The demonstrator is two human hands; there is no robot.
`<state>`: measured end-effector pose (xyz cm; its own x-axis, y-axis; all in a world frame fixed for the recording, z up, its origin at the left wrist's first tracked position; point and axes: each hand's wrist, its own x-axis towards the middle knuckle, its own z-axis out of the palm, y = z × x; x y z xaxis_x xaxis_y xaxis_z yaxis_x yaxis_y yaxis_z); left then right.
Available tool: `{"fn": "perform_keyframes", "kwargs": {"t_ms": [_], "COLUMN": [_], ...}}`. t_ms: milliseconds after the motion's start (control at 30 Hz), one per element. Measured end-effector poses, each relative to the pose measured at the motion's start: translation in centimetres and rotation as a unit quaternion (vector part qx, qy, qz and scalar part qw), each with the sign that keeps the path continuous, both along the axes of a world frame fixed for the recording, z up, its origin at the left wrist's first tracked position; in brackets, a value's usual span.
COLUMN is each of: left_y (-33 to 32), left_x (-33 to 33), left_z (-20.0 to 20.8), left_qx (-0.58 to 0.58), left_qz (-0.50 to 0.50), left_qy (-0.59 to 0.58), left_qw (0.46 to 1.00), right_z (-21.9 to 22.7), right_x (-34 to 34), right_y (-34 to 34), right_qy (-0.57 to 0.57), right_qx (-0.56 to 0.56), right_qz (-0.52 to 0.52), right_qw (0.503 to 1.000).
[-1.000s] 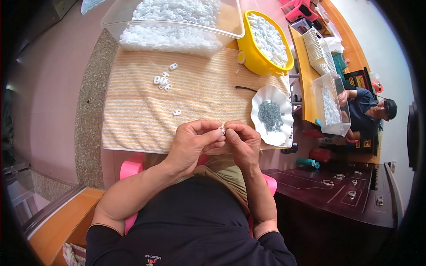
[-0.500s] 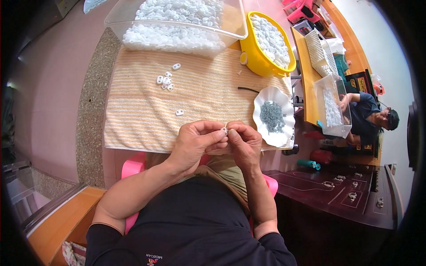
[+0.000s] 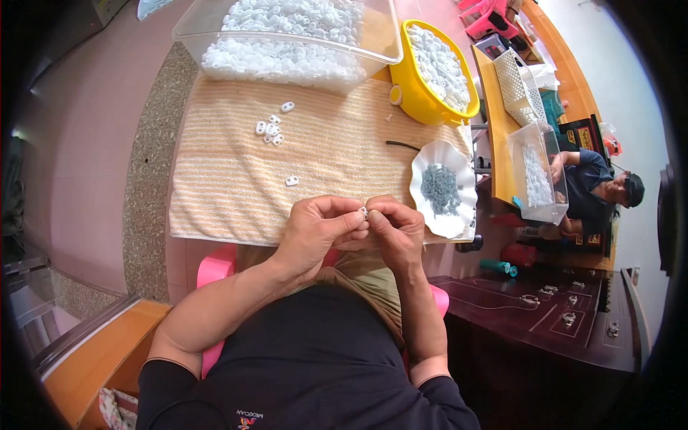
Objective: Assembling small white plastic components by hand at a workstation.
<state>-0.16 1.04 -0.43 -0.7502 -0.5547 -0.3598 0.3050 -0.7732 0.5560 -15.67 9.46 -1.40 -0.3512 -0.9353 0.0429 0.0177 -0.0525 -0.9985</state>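
Observation:
My left hand (image 3: 317,228) and my right hand (image 3: 393,228) meet at the near edge of a striped beige towel (image 3: 236,179), fingertips pinched together on one small white plastic piece (image 3: 364,212). Both hands grip it; most of it is hidden by my fingers. A few loose white pieces (image 3: 269,130) lie on the towel farther away, and a single one (image 3: 292,180) lies closer. To the right of my right hand stands a white scalloped dish (image 3: 430,208) holding a heap of small grey metal bits (image 3: 440,189).
A clear bin (image 3: 301,36) of white pieces and a yellow bowl (image 3: 423,107) of the same stand at the far edge. At the right another person (image 3: 598,190) sits behind a clear tub (image 3: 541,175). A dark wooden table (image 3: 559,322) lies to my lower right.
My hands have stayed together on the small piece, with only slight finger movement. The view has shifted a little.

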Motion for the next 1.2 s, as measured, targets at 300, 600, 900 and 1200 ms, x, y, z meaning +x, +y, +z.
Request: {"fn": "perform_keyframes", "kwargs": {"t_ms": [300,600,900,1200], "left_y": [0.1,0.1,0.0,-0.1], "left_x": [0.0,-0.1,0.0,0.2], "left_z": [0.0,0.0,0.0,0.6], "left_qx": [-0.044,-0.033,-0.014,-0.012], "left_qz": [0.004,0.004,0.001,-0.009], "left_qy": [-0.029,0.002,0.015,0.013], "left_qw": [0.999,0.999,1.0,1.0], "right_z": [0.2,0.3,-0.2,0.0], "right_x": [-0.1,-0.5,-1.1,-1.6], "right_y": [-0.4,0.2,0.1,0.2], "right_qy": [-0.013,-0.093,-0.08,-0.067], "right_qx": [0.01,0.042,0.033,0.025], "right_qz": [0.022,0.006,0.008,0.027], "right_qw": [1.0,0.995,0.996,0.997]}}
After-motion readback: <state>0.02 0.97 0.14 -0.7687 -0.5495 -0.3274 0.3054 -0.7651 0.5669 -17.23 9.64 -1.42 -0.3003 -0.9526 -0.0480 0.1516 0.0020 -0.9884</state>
